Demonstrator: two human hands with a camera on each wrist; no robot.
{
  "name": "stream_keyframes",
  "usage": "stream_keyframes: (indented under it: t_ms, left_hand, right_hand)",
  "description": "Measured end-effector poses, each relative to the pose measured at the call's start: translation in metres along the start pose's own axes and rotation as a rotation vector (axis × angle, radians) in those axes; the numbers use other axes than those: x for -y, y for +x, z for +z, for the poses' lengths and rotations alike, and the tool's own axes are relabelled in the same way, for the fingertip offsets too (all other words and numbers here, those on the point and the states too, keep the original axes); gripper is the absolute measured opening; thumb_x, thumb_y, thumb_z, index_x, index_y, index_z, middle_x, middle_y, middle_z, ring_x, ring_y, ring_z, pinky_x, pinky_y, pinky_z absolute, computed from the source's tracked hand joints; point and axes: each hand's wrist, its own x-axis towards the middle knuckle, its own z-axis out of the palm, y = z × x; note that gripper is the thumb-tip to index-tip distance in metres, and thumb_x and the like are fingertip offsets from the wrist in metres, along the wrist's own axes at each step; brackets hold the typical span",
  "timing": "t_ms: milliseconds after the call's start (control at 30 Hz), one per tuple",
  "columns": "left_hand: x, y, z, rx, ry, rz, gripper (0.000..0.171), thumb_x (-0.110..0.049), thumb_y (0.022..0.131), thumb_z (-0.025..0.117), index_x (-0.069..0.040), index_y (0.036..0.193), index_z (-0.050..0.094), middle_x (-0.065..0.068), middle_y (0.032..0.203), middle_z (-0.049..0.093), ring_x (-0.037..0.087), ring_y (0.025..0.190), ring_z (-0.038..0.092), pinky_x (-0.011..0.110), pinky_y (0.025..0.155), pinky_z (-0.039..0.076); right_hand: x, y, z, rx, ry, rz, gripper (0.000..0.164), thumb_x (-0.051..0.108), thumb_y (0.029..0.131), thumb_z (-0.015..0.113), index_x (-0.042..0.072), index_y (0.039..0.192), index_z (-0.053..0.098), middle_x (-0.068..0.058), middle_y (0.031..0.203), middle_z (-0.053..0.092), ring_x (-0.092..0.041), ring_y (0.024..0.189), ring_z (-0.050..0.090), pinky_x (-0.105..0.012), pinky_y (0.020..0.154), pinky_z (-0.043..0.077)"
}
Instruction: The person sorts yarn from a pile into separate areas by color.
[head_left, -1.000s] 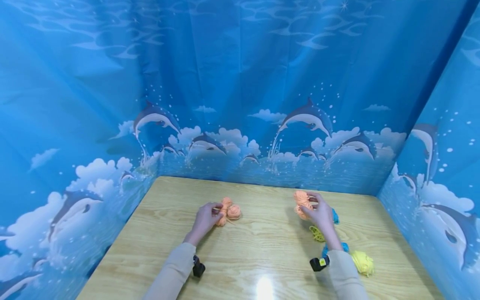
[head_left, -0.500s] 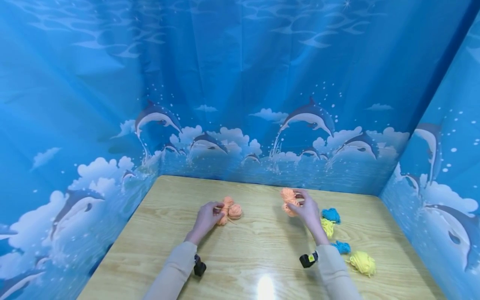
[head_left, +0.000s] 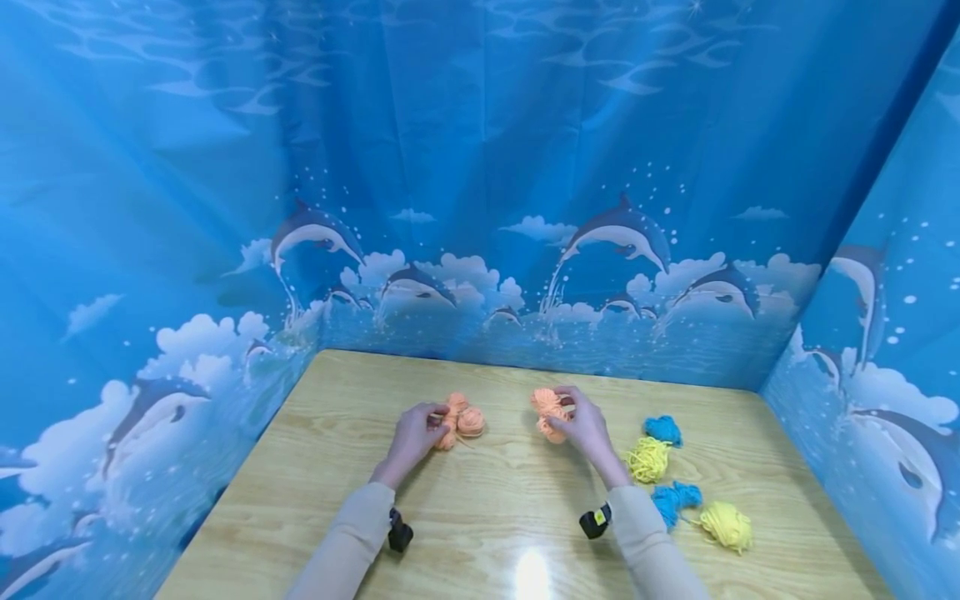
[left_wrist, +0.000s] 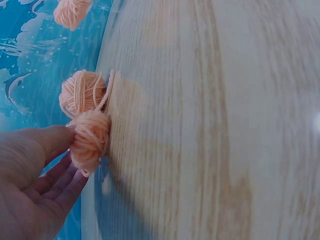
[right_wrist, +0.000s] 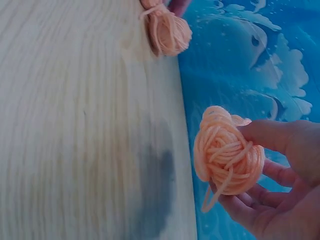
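Observation:
Peach yarn (head_left: 447, 435) lies left of the table's middle, bunched beside a rounder peach yarn ball (head_left: 471, 422). My left hand (head_left: 415, 433) pinches the near bunch, its thumb on one side and fingers on the other in the left wrist view. To the right, my right hand (head_left: 585, 423) holds another piece of peach yarn (head_left: 547, 408) between thumb and fingers. The right wrist view shows that yarn (right_wrist: 227, 155) raised off the wood, a loose strand hanging from it. A gap separates it from the left hand's yarn.
At the right of the wooden table (head_left: 495, 508) lie two blue yarn bundles, one farther back (head_left: 663, 430) and one nearer (head_left: 675, 502). Beside them are a yellow yarn bundle (head_left: 647, 460) and a paler yellow ball (head_left: 726, 526). A dolphin-print curtain (head_left: 480, 250) stands behind the table.
My right hand has carried its peach yarn leftward, closer to the left hand, uncovering the blue and yellow yarn on the right. The left hand has stayed nearly still.

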Motion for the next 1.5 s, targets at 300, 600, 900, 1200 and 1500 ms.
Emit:
stream_keyframes:
  t_ms: [300, 600, 900, 1200, 1500]
  left_hand:
    - [0.000, 0.000, -0.001, 0.006, 0.003, -0.004, 0.030, -0.003, 0.093, 0.072, 0.002, 0.122, 0.069, 0.018, 0.112, 0.069, 0.030, 0.095, 0.069, 0.042, 0.080, 0.060]
    - [0.000, 0.000, 0.000, 0.001, 0.008, -0.003, 0.030, -0.002, 0.092, 0.073, 0.003, 0.122, 0.069, 0.019, 0.114, 0.069, 0.030, 0.096, 0.069, 0.042, 0.080, 0.060]
    - [-0.001, 0.000, -0.001, -0.002, 0.013, -0.008, 0.030, -0.002, 0.092, 0.073, 0.003, 0.121, 0.069, 0.019, 0.112, 0.069, 0.030, 0.094, 0.069, 0.042, 0.080, 0.060]
    - [0.001, 0.002, 0.002, 0.006, 0.001, -0.025, 0.030, -0.006, 0.093, 0.072, 0.000, 0.122, 0.070, 0.016, 0.117, 0.069, 0.028, 0.097, 0.069, 0.040, 0.081, 0.060]
    - [0.000, 0.002, 0.001, 0.002, 0.011, -0.029, 0.027, -0.010, 0.096, 0.070, -0.001, 0.121, 0.070, 0.014, 0.114, 0.069, 0.026, 0.095, 0.068, 0.039, 0.079, 0.059]
  right_hand:
    - [0.010, 0.003, 0.027, 0.082, -0.022, 0.005, 0.049, 0.008, 0.087, 0.078, 0.004, 0.132, 0.060, -0.017, 0.117, 0.067, -0.027, 0.090, 0.064, -0.039, 0.071, 0.055]
    - [0.016, 0.011, 0.050, 0.114, -0.032, 0.010, 0.051, 0.012, 0.087, 0.079, 0.004, 0.133, 0.060, -0.017, 0.113, 0.069, -0.032, 0.098, 0.066, -0.045, 0.080, 0.056]
    - [0.023, 0.014, 0.064, 0.112, -0.071, -0.021, 0.051, 0.014, 0.084, 0.083, 0.002, 0.129, 0.061, -0.014, 0.103, 0.070, -0.031, 0.092, 0.066, -0.047, 0.081, 0.053]
    - [0.034, 0.012, 0.074, 0.126, -0.059, -0.013, 0.052, 0.019, 0.088, 0.081, 0.002, 0.132, 0.060, -0.014, 0.105, 0.069, -0.029, 0.093, 0.065, -0.045, 0.080, 0.054]
    - [0.039, 0.005, 0.070, 0.151, -0.049, -0.002, 0.051, 0.024, 0.094, 0.075, 0.002, 0.136, 0.057, -0.017, 0.111, 0.068, -0.032, 0.098, 0.066, -0.047, 0.081, 0.055]
